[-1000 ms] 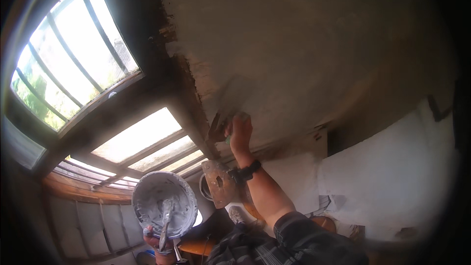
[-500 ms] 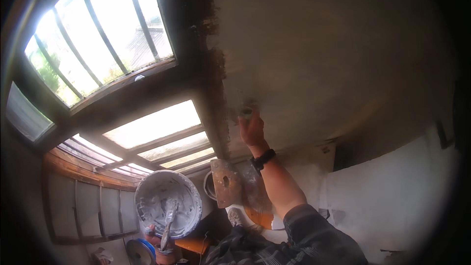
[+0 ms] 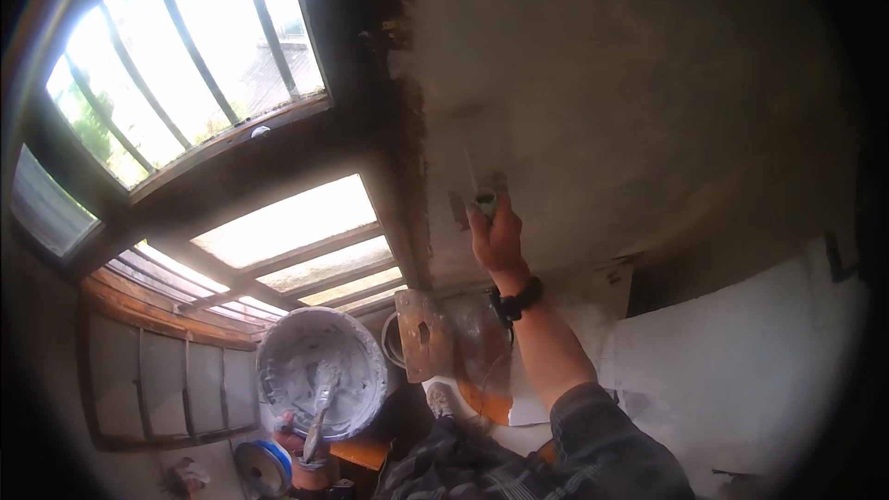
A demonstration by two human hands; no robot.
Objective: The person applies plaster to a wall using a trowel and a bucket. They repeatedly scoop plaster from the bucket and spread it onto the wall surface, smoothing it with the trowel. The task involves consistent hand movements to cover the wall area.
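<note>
My right hand [image 3: 498, 239], with a dark band on its wrist, is closed round the handle of a plastering trowel [image 3: 483, 200]. The trowel lies against the grey plastered wall [image 3: 593, 120], close to a dark wooden post; its blade is hard to make out in the shade. At lower left, my left hand [image 3: 296, 444] grips the near rim of a bucket [image 3: 370, 389] smeared with whitish-grey paste. A paste-coated spatula [image 3: 324, 389] leans inside it, its handle crossing the rim over my left hand.
Barred windows [image 3: 194, 46] with dark wooden frames fill the left side. Below stand a wooden board [image 3: 421, 338] with a hole, a blue-rimmed round container [image 3: 264, 468] and an orange surface [image 3: 361, 452]. My shoe [image 3: 440, 398] shows beneath. A white panel [image 3: 732, 361] lies at right.
My right hand has moved a little right and down along the wall with the trowel. The bucket in my left hand has risen slightly in view.
</note>
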